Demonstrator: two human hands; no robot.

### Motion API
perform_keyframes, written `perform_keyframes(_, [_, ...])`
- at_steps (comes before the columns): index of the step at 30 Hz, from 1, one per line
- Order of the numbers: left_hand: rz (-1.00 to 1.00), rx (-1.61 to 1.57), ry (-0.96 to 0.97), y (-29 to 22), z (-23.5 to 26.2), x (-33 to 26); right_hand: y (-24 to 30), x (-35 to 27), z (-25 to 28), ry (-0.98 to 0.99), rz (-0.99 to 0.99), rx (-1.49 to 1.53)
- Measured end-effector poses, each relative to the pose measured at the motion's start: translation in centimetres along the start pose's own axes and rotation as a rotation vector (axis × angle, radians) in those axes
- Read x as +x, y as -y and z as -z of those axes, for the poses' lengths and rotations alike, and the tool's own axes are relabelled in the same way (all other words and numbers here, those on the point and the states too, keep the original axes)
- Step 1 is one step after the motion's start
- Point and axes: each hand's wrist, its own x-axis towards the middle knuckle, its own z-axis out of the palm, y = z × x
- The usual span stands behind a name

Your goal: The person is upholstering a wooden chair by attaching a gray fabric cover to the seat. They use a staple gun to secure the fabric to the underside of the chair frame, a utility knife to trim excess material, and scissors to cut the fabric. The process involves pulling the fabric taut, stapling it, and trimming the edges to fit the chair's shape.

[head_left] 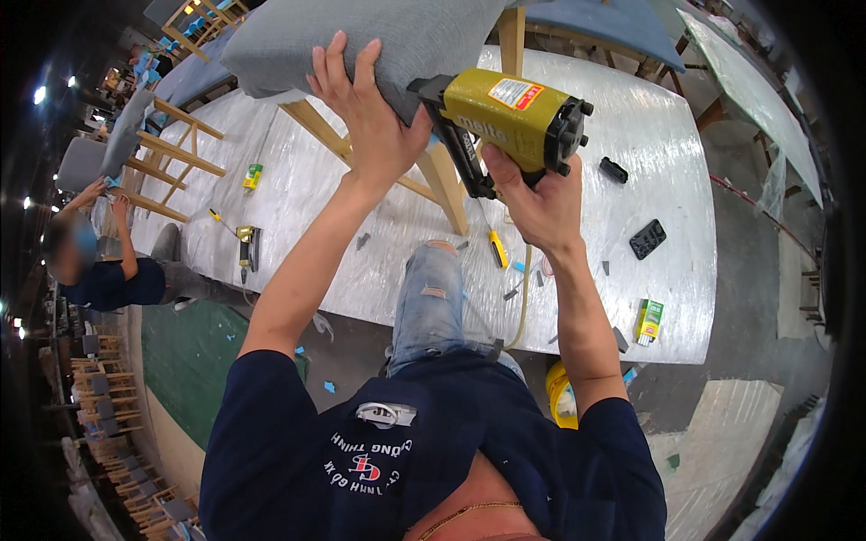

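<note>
With the right hand (pixel 548 200) grasping the staple gun (pixel 505 113) and the left hand (pixel 377 131) spread, unclenched, on the grey seat (pixel 284 47) above the plastic-covered bench (pixel 374 261), it seems best to keep the gun's nose square and the left thumb clear.

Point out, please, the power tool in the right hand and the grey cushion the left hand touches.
Power tool (pixel 505 117): head view, on its olive-yellow body.
Grey cushion (pixel 428 43): head view, on its fabric, right of the left hand (pixel 365 117).
</note>
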Motion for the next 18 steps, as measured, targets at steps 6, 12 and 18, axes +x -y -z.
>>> perform_keyframes(6, [0.007, -0.015, 0.014, 0.2, -0.01, -0.1, -0.01, 0.13, 0.29, 0.009, -0.011, 0.003])
perform_keyframes(12, [0.019, -0.001, -0.032, -0.21, 0.05, -0.04, -0.24, 0.49, 0.61, 0.043, -0.02, 0.031])
perform_keyframes(18, [0.012, -0.026, -0.011, 0.11, -0.38, -0.16, -0.45, 0.94, 0.51, 0.058, 0.013, 0.069])
